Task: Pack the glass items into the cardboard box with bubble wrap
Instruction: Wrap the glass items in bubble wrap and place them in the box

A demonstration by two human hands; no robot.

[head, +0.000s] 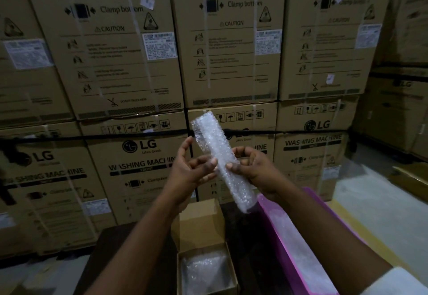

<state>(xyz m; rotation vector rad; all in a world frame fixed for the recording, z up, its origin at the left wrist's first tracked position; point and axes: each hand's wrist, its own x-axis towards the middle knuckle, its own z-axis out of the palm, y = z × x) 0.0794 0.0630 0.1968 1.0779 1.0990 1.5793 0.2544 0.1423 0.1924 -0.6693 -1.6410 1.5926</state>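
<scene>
Bubble-wrapped item (221, 158) held in air at chest height, long axis slanting from upper left to lower right. Left hand (188, 167) pinches wrap edge at mid-length between thumb and fingers. Right hand (251, 167) curls round item's right side, thumb on wrap. Cardboard box (206, 269) on dark bench (245, 236), lid up, directly below hands, nearer left arm; holds bubble-wrap lining (205, 271), further contents not discernible. Pink tray (284, 243) just beside box at right holds more wrap. Judgement: wrapping nearly done; lowering into box next.
</scene>
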